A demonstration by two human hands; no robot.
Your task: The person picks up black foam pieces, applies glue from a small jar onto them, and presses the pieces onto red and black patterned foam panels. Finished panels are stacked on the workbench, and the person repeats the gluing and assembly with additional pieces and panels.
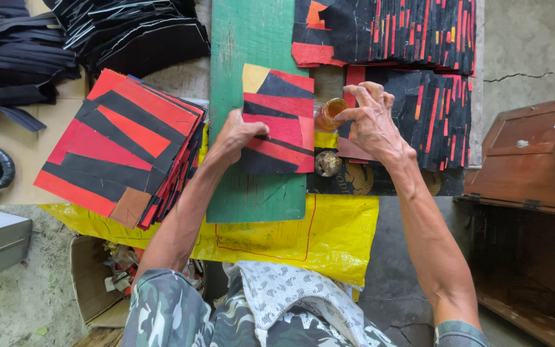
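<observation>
Patchwork square [279,119] under left hand [239,133]

A short-sleeved camouflage shirt [181,315] in green, grey and white is worn, its sleeves ending above the elbows. A white cloth [290,295] printed with small dark marks is draped over the front. Both forearms are left bare.
</observation>
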